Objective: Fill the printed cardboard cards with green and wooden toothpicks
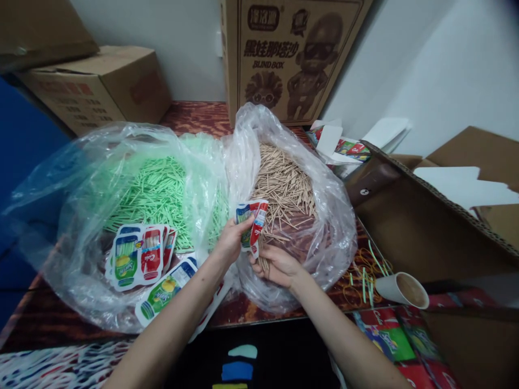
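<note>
My left hand (232, 237) grips a small blue, green and red packet (258, 227) printed in Sprite and Cola style. Just below it, my right hand (279, 266) is closed on a bunch of thin tan sticks (264, 263), close to the packet's lower end. Behind both hands, a clear plastic bag (336, 237) holds a heap of loose tan sticks (284, 181). Left of that, another clear bag (81, 292) contains light green sticks (158, 189). Several bottle-shaped Sprite and Cola packets (140, 255) lie on its front, and another Sprite packet (166, 286) is partly under my left forearm.
A tall printed carton (275, 48) stands at the back, with a closed carton (121, 86) to its left. On the right are an open cardboard box (405, 216), a paper cup (399, 289) on its side, rubber bands (352, 286) and shiny Sprite and Cola packs (389, 335).
</note>
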`<state>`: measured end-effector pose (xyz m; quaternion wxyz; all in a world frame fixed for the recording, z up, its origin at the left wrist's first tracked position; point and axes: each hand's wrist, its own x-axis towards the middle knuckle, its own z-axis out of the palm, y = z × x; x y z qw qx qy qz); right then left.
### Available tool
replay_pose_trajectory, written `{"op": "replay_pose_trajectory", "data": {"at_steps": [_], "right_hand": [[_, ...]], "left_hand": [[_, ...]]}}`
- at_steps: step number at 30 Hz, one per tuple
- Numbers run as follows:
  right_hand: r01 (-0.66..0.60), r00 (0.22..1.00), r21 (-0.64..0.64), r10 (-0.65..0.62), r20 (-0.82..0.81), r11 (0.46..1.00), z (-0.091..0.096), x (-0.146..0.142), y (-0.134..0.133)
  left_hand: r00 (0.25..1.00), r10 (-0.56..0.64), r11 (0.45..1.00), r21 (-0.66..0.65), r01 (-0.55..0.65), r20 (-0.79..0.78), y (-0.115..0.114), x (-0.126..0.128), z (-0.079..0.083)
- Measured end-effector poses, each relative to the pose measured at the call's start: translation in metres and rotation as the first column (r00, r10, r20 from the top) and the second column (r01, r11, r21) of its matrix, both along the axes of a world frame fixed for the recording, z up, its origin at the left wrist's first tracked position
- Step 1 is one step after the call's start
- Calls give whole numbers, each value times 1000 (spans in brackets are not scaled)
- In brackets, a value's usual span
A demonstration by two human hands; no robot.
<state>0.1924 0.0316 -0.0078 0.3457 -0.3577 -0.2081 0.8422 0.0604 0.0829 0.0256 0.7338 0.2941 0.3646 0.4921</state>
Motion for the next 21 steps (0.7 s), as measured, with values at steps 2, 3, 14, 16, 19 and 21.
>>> {"op": "replay_pose_trajectory", "data": {"at_steps": [2,3,14,16,19,21], "right_hand": [[-9,1000,-5,10,22,1000,-4,1,1],[-14,1000,1,14,24,1000,-4,3,1],[151,916,381,-274,293,912,19,24,-1],[102,832,507,-353,428,856,18,24,-6],[-47,708,576,-380,596,816,9,22,-16],[-87,644,599,-414,643,796,1,19,-21]], "left_hand": [[1000,12,1000,-17,-12,-23,-1,1,-3],[999,12,1000,-26,-13,-33,-1,2,-4],[1000,5,998,-61,-6,-19,12,-24,40],[998,54,995,-84,-56,-28,9,-37,46],[992,112,980,-158,-118,-52,-5,-54,46],[989,135,969,-201,-145,-60,-15,-61,42]]}}
